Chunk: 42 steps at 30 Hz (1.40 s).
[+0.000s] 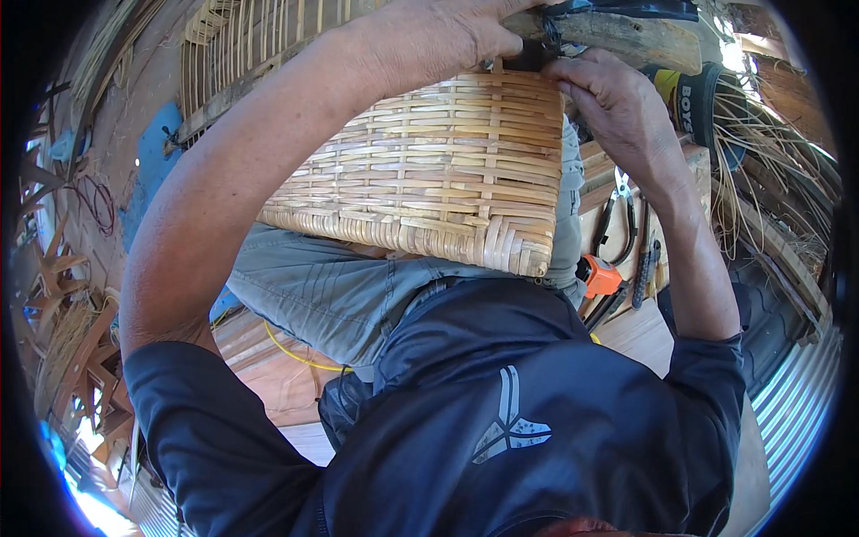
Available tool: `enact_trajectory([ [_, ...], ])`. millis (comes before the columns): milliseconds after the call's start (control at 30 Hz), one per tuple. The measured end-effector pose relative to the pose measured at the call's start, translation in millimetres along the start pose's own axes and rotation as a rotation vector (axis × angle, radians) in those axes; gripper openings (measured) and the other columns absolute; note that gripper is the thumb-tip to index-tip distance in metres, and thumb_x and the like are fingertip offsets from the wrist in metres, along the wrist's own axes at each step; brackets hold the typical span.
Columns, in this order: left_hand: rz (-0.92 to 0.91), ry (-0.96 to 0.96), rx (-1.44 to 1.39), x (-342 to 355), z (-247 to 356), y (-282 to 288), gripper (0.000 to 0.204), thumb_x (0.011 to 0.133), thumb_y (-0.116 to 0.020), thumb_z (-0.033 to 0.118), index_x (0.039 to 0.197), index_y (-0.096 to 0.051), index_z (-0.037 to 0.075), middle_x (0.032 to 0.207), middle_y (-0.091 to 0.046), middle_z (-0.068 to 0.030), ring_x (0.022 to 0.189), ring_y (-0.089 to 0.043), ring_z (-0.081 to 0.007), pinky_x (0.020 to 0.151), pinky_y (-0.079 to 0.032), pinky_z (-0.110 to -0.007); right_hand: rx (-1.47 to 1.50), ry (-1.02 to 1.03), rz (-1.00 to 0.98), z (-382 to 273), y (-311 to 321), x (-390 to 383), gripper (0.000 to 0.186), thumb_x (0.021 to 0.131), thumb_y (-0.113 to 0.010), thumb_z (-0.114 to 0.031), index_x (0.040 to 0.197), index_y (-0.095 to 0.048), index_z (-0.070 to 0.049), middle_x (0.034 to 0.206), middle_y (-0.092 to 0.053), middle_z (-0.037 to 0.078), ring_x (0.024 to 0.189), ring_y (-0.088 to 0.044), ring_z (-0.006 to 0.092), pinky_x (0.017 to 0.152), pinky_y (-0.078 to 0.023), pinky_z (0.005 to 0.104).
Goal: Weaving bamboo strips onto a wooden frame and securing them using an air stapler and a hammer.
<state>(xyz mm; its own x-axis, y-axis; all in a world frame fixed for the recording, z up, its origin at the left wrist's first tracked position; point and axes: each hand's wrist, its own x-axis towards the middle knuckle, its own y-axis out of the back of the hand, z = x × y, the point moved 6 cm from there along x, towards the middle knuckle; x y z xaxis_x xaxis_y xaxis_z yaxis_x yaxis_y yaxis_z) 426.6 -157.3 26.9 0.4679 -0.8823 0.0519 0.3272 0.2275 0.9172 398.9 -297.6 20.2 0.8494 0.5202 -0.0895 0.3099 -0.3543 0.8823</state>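
Note:
A woven cane panel (407, 166), pale tan with a thick wrapped rim, leans across my lap, its near corner pointing at my waist. My left hand (474, 34) is at its far edge, thumb bent inward beside a dark strip (530, 56); the upper frame edge cuts off the other fingers. At the panel's far right corner, my right hand (617, 98) is closed in a pinch, and what lies between its fingertips is too small to make out. Just beyond both hands are a worn wooden piece (631, 40) and a black wrapped length (626, 9).
Right of my lap lie an orange tape measure (599, 276), dark-handled pliers (617, 219) and a slim dark tool (642, 259). A black and yellow container (689, 98) stands near loose cane strands (761, 134). Slatted cane framework (255, 45) is at the far left.

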Motion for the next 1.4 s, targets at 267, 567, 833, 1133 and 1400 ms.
enact_trajectory([
  [267,0.702,-0.238,0.298,-24,15,9,0.014,0.077,-0.054,0.005,0.091,-0.056,0.004,0.122,-0.047,-0.0196,0.099,-0.055,-0.0318,0.079,-0.050,-0.037,-0.063,-0.086,0.029,-4,26,-18,0.022,0.087,-0.052,-0.005,0.106,-0.062,-0.004,0.095,-0.059,0.012,0.085,-0.060,0.0259,0.075,-0.048,0.0318],
  [567,0.415,0.414,-0.111,-59,20,-39,0.014,0.082,-0.059,0.014,0.095,-0.063,0.009,0.092,-0.056,-0.0057,0.088,-0.058,-0.0253,0.075,-0.049,-0.038,-0.026,-0.180,-0.059,-14,11,-33,0.021,0.086,-0.054,-0.005,0.106,-0.062,-0.006,0.088,-0.058,0.012,0.078,-0.061,0.0270,0.068,-0.048,0.0324],
  [833,0.366,0.377,0.067,-47,25,-46,0.013,0.077,-0.059,0.010,0.090,-0.060,0.007,0.087,-0.056,-0.0056,0.079,-0.061,-0.0223,0.065,-0.052,-0.033,-0.134,-0.047,0.017,-21,7,-35,0.019,0.085,-0.054,-0.007,0.102,-0.062,-0.008,0.092,-0.060,0.012,0.081,-0.061,0.0306,0.068,-0.049,0.0371],
  [1133,0.202,0.318,0.363,-34,35,-42,0.014,0.075,-0.058,0.008,0.088,-0.055,0.007,0.082,-0.056,-0.0075,0.075,-0.063,-0.0220,0.059,-0.053,-0.032,-0.184,-0.024,0.019,-24,0,-36,0.020,0.086,-0.053,-0.008,0.103,-0.063,-0.009,0.091,-0.059,0.011,0.081,-0.061,0.0298,0.068,-0.050,0.0367],
  [1400,0.156,0.391,0.307,-26,38,-37,0.016,0.078,-0.057,0.009,0.093,-0.055,0.004,0.088,-0.058,-0.0104,0.075,-0.063,-0.0274,0.062,-0.053,-0.035,-0.207,-0.062,0.055,-26,-4,-39,0.021,0.086,-0.054,-0.006,0.104,-0.063,-0.010,0.093,-0.060,0.010,0.081,-0.062,0.0289,0.067,-0.051,0.0365],
])
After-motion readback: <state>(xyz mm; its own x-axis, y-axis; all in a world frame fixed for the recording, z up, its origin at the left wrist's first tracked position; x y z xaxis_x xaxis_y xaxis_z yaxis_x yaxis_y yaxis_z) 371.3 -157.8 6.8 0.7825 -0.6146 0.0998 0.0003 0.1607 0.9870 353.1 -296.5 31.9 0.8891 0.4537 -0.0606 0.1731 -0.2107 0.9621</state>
